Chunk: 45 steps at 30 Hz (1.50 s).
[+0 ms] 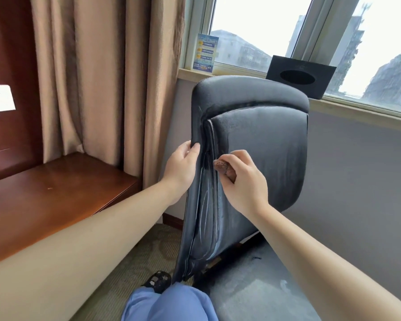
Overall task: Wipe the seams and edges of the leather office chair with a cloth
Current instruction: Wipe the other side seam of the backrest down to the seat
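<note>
- Item, chair (259,144): dark leather office chair by the window wall, its backrest facing you; the piped seam runs down the backrest's left border, pale wipe streaks showing beside it.
- Item, cloth (222,168): small brownish wad, bunched, sitting at the seam about midway down the backrest.
- Your left hand (180,167): fingers (187,147) wrapped round the outer edge of the backrest, thumb on the front face, drawing the border roll aside so the seam gapes.
- Your right hand (242,181): fingers (237,156) curled narrow, pinching the cloth with only a little of it poking out; the wad touches the leather just beside the piping.
- Risk, likely: with so little cloth exposed, your knuckles or nails could drag on the leather rather than the cloth.
- Risk, likely: if your left grip slackens, the roll would close and the seam's depth go unwiped.
- Risk, possible: hard pulling on the border may strain the stitching.
- Risk, possible: the chair may swivel or roll under sideways push.
</note>
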### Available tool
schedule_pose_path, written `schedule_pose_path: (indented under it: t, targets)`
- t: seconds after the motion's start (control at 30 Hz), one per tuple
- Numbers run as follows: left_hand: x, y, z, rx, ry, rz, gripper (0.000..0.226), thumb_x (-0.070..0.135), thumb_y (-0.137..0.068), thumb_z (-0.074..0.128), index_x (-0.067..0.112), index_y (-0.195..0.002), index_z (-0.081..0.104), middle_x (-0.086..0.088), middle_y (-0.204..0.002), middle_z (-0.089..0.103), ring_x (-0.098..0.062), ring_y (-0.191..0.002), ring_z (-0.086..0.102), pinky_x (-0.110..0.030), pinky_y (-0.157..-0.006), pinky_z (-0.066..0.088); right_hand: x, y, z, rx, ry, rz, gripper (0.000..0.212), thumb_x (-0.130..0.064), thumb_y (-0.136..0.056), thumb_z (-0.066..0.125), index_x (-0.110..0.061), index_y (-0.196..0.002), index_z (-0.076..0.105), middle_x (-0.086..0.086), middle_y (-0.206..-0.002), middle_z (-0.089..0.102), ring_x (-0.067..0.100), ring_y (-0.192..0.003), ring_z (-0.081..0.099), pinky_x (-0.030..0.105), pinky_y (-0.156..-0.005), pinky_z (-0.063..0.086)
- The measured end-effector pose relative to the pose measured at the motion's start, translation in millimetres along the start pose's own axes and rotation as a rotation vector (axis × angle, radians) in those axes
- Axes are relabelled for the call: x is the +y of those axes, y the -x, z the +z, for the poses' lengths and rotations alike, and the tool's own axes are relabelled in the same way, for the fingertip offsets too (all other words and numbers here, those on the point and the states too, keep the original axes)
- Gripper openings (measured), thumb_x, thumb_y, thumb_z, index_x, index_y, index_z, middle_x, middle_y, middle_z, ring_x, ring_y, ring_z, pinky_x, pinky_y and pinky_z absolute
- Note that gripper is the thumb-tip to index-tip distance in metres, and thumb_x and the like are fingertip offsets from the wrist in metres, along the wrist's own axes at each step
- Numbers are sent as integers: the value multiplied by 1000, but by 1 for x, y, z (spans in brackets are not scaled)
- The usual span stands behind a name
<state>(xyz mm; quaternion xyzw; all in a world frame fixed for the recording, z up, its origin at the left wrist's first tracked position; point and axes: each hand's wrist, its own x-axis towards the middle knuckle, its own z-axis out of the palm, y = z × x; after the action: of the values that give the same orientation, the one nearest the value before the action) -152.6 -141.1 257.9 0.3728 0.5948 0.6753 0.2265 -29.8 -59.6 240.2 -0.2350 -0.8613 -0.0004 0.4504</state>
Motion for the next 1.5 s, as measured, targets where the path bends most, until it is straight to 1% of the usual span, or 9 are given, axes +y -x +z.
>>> schedule_pose_path:
  t: [0.13, 0.23, 0.3, 0.43, 0.6, 0.83, 1.03, 1.23, 1.5]
  targets:
    - [0, -3, 1, -4, 2, -30, 44, 36, -103, 39, 16, -142, 44, 17, -118, 45, 1, -115, 38, -18, -97, 28, -8, -26, -1, 12, -59, 102, 16, -20, -88, 63, -22, -104, 66, -9, -106, 56, 14, -79, 57, 29, -60, 47]
    - [-5, -7, -1, -32, -47, -69, 52, 44, -102, 38, 17, -146, 37, 7, -145, 42, -7, -134, 35, -19, -100, 22, -6, -19, 2, 1, -25, 45, 16, -18, -86, 65, -21, -101, 67, -8, -105, 57, 16, -77, 58, 31, -57, 49]
    - [-8, -12, -4, -59, -97, -81, 55, 49, -100, 36, 19, -146, 38, 5, -150, 40, -11, -138, 33, -22, -104, 22, -2, -3, 6, -2, -18, -1, 16, -16, -84, 67, -20, -99, 68, -7, -102, 58, 16, -73, 59, 33, -54, 51]
    - [-14, -18, -9, -86, -184, -81, 59, 55, -99, 32, 19, -144, 42, 3, -149, 42, -16, -139, 35, -35, -116, 25, 3, 21, 9, -18, -16, 16, 16, -15, -83, 67, -20, -98, 69, -8, -100, 57, 14, -70, 57, 32, -52, 51]
    - [-20, -21, -13, -82, -363, 14, 58, 54, -100, 26, 19, -141, 46, 0, -144, 49, -20, -136, 38, -35, -114, 26, -3, 10, 5, 2, -92, 95, 12, -21, -87, 66, -22, -99, 68, -12, -100, 56, 11, -73, 56, 26, -57, 46]
    - [-53, -11, -14, -105, -328, -32, 61, 60, -97, 28, 22, -142, 46, 2, -141, 52, -20, -132, 44, -44, -111, 36, -5, 21, 14, -6, -117, 177, 14, -18, -86, 65, -21, -100, 68, -13, -100, 55, 8, -75, 55, 26, -60, 48]
    - [-57, -4, -8, -91, -343, -28, 56, 54, -100, 27, 22, -141, 47, 2, -141, 51, -19, -134, 41, -42, -114, 31, -3, 22, 7, 35, -137, 190, 13, -20, -86, 67, -21, -100, 68, -13, -100, 59, 7, -80, 56, 27, -65, 48]
    - [-49, -13, -13, -170, -260, -187, 96, 90, -60, 29, 33, -134, 52, 5, -131, 58, -23, -115, 58, -46, -97, 50, -2, 5, 4, 46, -139, 236, 13, -20, -88, 65, -19, -100, 68, -10, -100, 61, 7, -81, 55, 24, -66, 42]
    - [-49, -9, -12, -145, -289, -153, 99, 92, -59, 26, 35, -137, 49, 7, -127, 61, -25, -100, 66, -47, -93, 52, 0, 53, 16, -27, -87, 224, 15, -17, -87, 66, -16, -102, 68, -5, -100, 60, 15, -75, 58, 33, -60, 52]
